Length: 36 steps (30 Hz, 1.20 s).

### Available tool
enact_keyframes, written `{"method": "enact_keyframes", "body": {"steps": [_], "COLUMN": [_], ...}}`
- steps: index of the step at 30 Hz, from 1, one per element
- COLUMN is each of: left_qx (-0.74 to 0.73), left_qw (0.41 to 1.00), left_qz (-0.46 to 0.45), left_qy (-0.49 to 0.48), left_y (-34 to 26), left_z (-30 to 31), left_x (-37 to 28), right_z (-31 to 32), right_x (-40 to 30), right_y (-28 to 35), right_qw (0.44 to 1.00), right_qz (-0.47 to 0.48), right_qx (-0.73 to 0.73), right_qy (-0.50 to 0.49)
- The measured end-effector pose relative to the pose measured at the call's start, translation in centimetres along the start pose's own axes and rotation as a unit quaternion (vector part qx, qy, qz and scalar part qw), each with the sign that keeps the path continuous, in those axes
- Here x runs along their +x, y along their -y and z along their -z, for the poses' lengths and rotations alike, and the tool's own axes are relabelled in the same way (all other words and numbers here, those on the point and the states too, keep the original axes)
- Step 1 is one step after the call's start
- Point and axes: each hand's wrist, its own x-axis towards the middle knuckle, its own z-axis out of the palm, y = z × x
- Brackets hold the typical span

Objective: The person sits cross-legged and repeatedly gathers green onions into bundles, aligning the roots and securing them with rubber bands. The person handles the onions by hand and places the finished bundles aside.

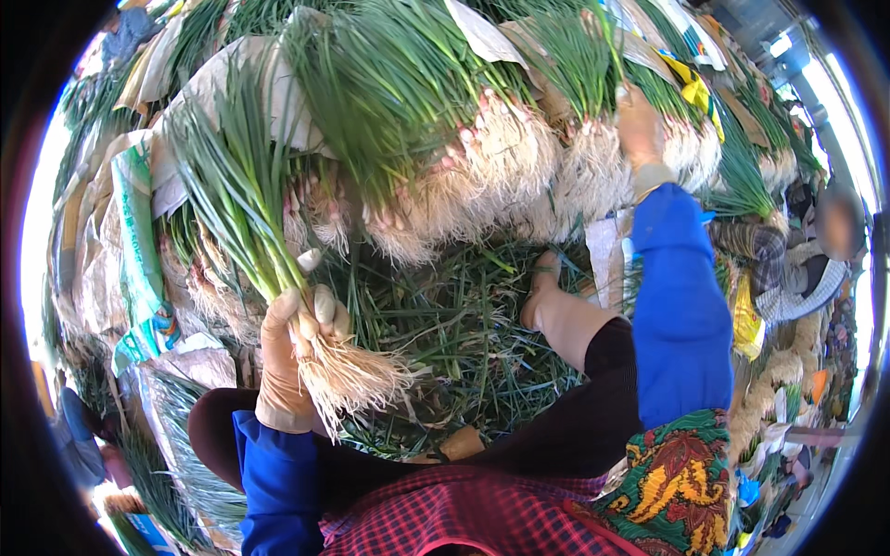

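My left hand point(295, 340), in a beige glove, grips a bunch of green onions point(268, 236) just above the roots. The bunch's long green leaves point up and away, and its pale roots hang toward my lap. My right hand point(638, 125), also gloved, is stretched out to the far right, at the base of a green stalk point(613, 42) that rises from its fingers. Beside that hand lie piled bunches with pink-white bulbs and shaggy roots point(591, 167). A larger heap of bunches point(389, 76) spreads across the middle ahead of me.
Loose cut leaves point(431, 340) litter the ground between my legs. Woven sacks point(229, 83) lie among the heaps, with a green-and-white sack point(135, 236) at left. Another person point(799, 257) sits at right, near a yellow bag point(747, 320). A patterned cloth point(667, 486) covers my right side.
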Motion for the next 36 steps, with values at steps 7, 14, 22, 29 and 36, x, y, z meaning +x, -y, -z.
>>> {"method": "enact_keyframes", "body": {"steps": [7, 14, 22, 29, 36], "left_qx": [-0.006, 0.063, 0.04, 0.012, 0.015], "left_qw": [0.997, 0.993, 0.994, 0.994, 0.995], "left_qz": [0.044, 0.062, 0.077, 0.076, 0.084], "left_qy": [-0.061, -0.079, -0.073, -0.079, -0.06], "left_y": [-0.6, -1.1, -1.8, -1.9, -2.1], "left_z": [-0.7, 2.1, 2.3, 2.0, 2.7], "left_x": [0.4, -0.4, -0.7, -0.9, -1.0], "right_z": [-3.5, -5.8, -12.7, -11.7, -5.8], "right_x": [1.4, -20.0, -21.7, -18.7, -16.2], "right_y": [-3.6, 19.5, 19.9, 13.5, 17.3], "right_qw": [0.991, 0.936, 0.956, 0.957, 0.948], "right_qz": [0.038, 0.263, 0.048, 0.09, 0.104], "right_qx": [-0.118, 0.111, 0.194, 0.184, -0.028], "right_qy": [-0.045, 0.206, 0.214, 0.204, 0.298]}}
